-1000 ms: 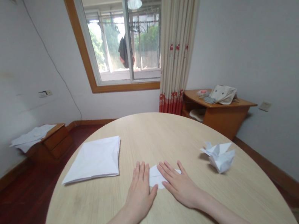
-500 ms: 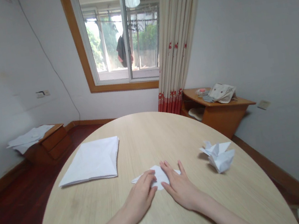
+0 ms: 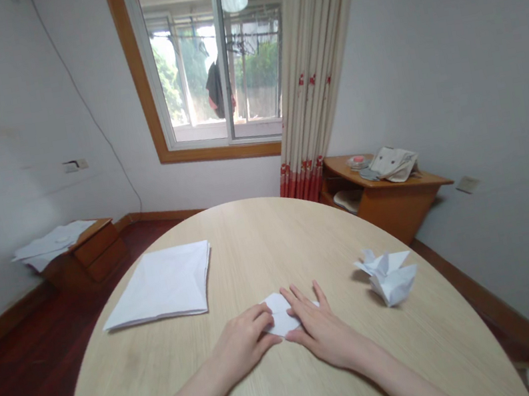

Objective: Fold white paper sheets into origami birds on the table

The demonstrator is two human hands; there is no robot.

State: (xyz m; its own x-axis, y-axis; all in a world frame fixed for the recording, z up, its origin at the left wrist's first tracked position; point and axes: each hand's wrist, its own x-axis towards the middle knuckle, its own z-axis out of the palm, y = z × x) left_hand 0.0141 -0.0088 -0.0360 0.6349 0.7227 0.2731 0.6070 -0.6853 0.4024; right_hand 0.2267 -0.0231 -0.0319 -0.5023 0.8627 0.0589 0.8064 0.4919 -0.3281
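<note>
A small piece of folded white paper (image 3: 281,320) lies on the round wooden table (image 3: 269,224) in front of me. My left hand (image 3: 242,337) grips its left side, with curled fingers on top and the thumb at the near edge. My right hand (image 3: 319,327) lies on the paper's right part, its fingers spread and its thumb near the lower edge. Both hands cover the paper's side ends. A crease shows across its middle.
To the left is a flat stack of larger white paper (image 3: 162,286). Crumpled-looking folded white paper (image 3: 390,277) stands at the right. Beyond the table are a low drawer cabinet (image 3: 98,249), a corner desk (image 3: 389,197) and a curtain (image 3: 306,83).
My left hand has shifted slightly left and now covers the paper's left point, which stuck out before. The right hand has slid a little left over the paper.
</note>
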